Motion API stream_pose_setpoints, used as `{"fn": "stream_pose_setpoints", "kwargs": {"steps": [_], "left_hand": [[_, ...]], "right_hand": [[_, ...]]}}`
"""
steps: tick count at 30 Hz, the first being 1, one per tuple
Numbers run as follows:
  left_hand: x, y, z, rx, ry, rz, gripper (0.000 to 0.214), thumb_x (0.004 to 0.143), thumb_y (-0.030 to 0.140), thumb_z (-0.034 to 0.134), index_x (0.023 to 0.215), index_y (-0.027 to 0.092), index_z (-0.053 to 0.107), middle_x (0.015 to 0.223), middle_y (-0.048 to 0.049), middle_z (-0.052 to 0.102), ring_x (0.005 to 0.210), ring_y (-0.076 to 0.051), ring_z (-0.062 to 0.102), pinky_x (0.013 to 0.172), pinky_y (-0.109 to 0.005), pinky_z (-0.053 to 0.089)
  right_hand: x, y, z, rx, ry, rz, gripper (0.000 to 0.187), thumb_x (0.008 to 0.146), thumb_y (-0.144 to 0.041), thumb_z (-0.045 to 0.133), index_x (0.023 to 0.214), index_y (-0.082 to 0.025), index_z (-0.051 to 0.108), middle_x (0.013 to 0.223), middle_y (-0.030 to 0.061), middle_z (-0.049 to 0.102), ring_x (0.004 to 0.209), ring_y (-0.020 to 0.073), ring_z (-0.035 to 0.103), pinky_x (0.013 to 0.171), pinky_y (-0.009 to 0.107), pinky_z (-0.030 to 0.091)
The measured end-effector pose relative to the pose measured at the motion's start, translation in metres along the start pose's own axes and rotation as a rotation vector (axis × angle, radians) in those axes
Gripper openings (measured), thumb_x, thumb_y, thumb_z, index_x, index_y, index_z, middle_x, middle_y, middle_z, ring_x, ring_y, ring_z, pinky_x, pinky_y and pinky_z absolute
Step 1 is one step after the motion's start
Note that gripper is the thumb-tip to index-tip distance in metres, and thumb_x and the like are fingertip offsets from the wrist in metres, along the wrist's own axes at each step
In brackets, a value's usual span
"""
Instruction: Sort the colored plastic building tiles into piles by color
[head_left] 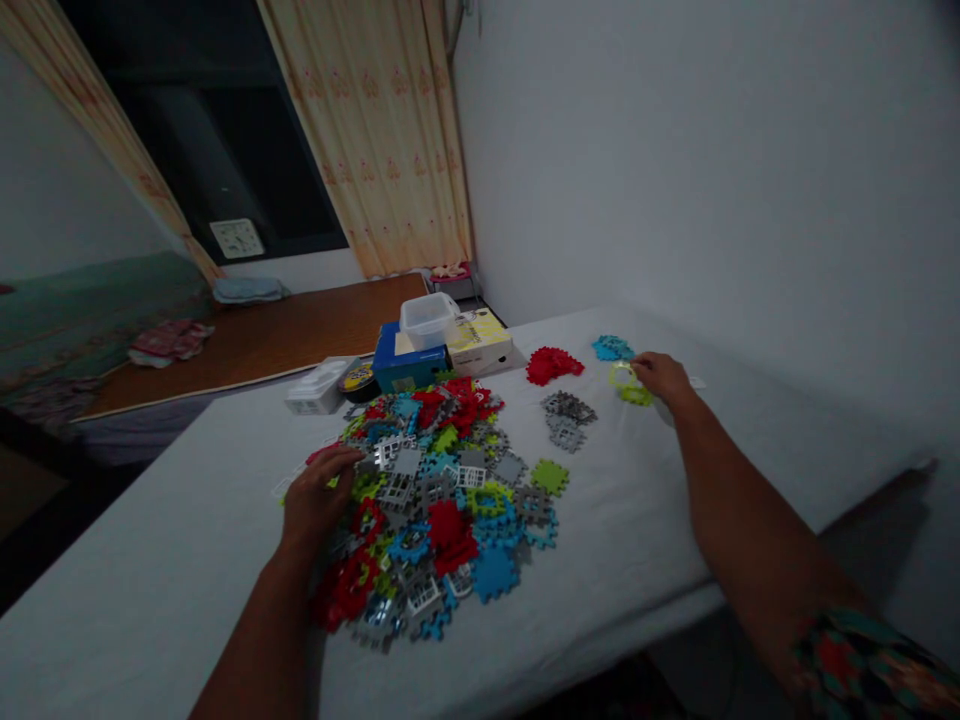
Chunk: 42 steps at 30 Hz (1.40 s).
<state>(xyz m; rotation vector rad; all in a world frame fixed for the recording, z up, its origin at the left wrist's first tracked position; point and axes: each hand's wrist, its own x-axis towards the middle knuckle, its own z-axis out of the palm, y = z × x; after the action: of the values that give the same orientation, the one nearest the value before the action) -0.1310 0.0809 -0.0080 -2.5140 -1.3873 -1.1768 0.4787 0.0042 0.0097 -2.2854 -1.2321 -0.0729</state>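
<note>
A large mixed heap of interlocking plastic building pieces (405, 463) in red, blue, grey, lime and white lies before me. My left hand (315, 495) rests at the heap's left edge, thumb and forefinger apart, with no piece visibly held. Over to the right, my right hand (664, 378) pinches a yellow-green piece (622, 376) above a few similar lime pieces (639, 396); the fingers hide part of it. Small single-colour groups lie nearby: red pieces (553, 364), blue pieces (612, 347) and grey pieces (568, 420).
Behind the heap stand a blue box (409, 370), a clear plastic tub (429, 318), a yellow-and-white box (480, 340), a round black tin (360, 383) and a white package (322, 386). A white cloth (187, 540) covers the table, which meets a wall on the right.
</note>
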Motion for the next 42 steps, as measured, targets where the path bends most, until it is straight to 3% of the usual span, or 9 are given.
{"fn": "stream_pose_setpoints", "kwargs": {"steps": [5,9,13,15,19,23,28,35,42], "left_hand": [[-0.001,0.001,-0.001,-0.009,-0.005,-0.008,0.027,0.087,0.033,0.049,0.093,0.024,0.074,0.105,-0.0046,0.074,0.100,-0.021,0.069,0.091,-0.035,0.056],[-0.001,-0.002,0.000,-0.031,0.016,-0.021,0.027,0.087,0.033,0.049,0.093,0.024,0.074,0.106,-0.0052,0.073,0.104,-0.021,0.068,0.094,-0.036,0.054],[-0.002,-0.004,0.002,-0.038,0.010,-0.028,0.027,0.087,0.033,0.050,0.094,0.024,0.074,0.106,-0.0046,0.074,0.103,-0.020,0.068,0.093,-0.035,0.055],[-0.003,-0.004,0.002,-0.028,0.010,-0.029,0.027,0.087,0.032,0.050,0.094,0.024,0.074,0.106,-0.0043,0.074,0.103,-0.020,0.068,0.092,-0.034,0.055],[-0.004,-0.005,0.003,-0.018,0.009,-0.010,0.027,0.086,0.030,0.050,0.095,0.023,0.074,0.107,-0.0044,0.073,0.103,-0.020,0.068,0.092,-0.034,0.054],[-0.003,-0.004,0.003,0.016,-0.022,-0.011,0.026,0.087,0.031,0.050,0.094,0.024,0.075,0.106,-0.0031,0.074,0.101,-0.019,0.069,0.089,-0.033,0.055],[-0.001,-0.001,0.001,0.051,-0.032,-0.001,0.027,0.087,0.031,0.049,0.093,0.025,0.075,0.106,-0.0026,0.074,0.100,-0.019,0.069,0.087,-0.032,0.056],[-0.002,0.000,0.000,0.026,-0.001,0.013,0.028,0.087,0.031,0.049,0.094,0.023,0.075,0.105,-0.0039,0.074,0.099,-0.021,0.069,0.085,-0.034,0.056],[-0.002,0.002,0.000,0.036,-0.033,-0.028,0.027,0.087,0.031,0.049,0.093,0.024,0.075,0.107,-0.0035,0.074,0.101,-0.021,0.069,0.090,-0.034,0.056]], "right_hand": [[-0.012,0.028,0.014,-0.140,-0.028,0.080,0.029,0.086,-0.023,0.055,0.104,-0.017,0.076,0.112,0.0144,0.071,0.101,0.0263,0.066,0.084,0.034,0.049],[-0.031,-0.033,0.021,0.008,0.061,-0.192,0.032,0.090,-0.028,0.054,0.114,-0.015,0.071,0.114,0.0155,0.069,0.096,0.0246,0.066,0.088,0.037,0.049],[-0.074,-0.117,0.030,0.329,-0.367,-0.691,0.027,0.091,-0.036,0.058,0.107,-0.020,0.072,0.103,0.0055,0.073,0.088,0.0177,0.067,0.080,0.027,0.049],[-0.101,-0.147,0.034,0.233,-0.520,-0.808,0.034,0.086,-0.048,0.065,0.107,-0.022,0.070,0.099,0.0052,0.073,0.086,0.0187,0.066,0.075,0.027,0.048],[-0.138,-0.168,0.037,-0.051,-0.560,-0.828,0.063,0.069,-0.065,0.076,0.111,-0.020,0.065,0.100,0.0098,0.071,0.092,0.0264,0.065,0.070,0.028,0.044],[-0.143,-0.168,0.043,0.039,-0.621,-0.751,0.064,0.067,-0.053,0.082,0.117,-0.020,0.060,0.104,0.0078,0.070,0.090,0.0230,0.064,0.066,0.025,0.041],[-0.119,-0.156,0.052,0.356,-0.665,-0.684,0.026,0.078,-0.037,0.074,0.094,-0.018,0.066,0.081,0.0015,0.068,0.074,0.0158,0.062,0.064,0.024,0.039],[-0.064,-0.095,0.040,0.383,-0.285,-0.399,0.029,0.078,-0.037,0.070,0.101,-0.020,0.067,0.069,-0.0019,0.063,0.064,0.0145,0.057,0.059,0.024,0.038],[-0.056,-0.076,0.045,0.101,-0.051,-0.474,0.025,0.079,-0.034,0.074,0.100,-0.022,0.070,0.098,0.0065,0.070,0.089,0.0222,0.062,0.073,0.031,0.046]]}}
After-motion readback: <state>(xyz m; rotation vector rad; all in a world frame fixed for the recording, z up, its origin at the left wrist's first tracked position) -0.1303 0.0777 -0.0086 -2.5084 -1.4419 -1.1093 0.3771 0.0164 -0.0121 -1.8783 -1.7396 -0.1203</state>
